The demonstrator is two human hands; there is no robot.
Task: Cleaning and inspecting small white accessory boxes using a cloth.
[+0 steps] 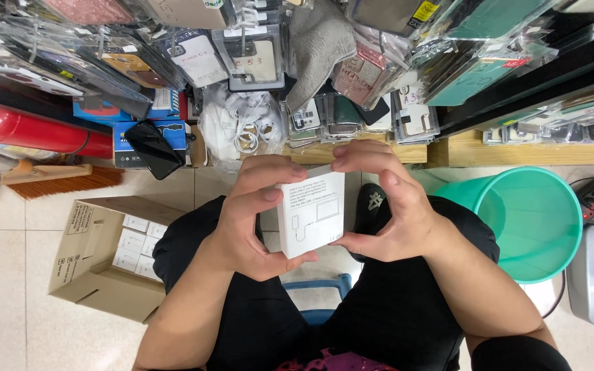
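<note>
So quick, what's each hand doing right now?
Left hand: closed around the left side of the small white box.
Right hand: closed on the same box, gripping its right side.

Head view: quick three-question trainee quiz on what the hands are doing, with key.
1. True or false: both hands grip the small white box.
2. Which lies on the person's left side: (a) cardboard carton (b) teal bucket?
3. What fills the open carton?

Key: 1. True: left hand and right hand clasp its edges. 2. a. 3. More small white boxes.
</note>
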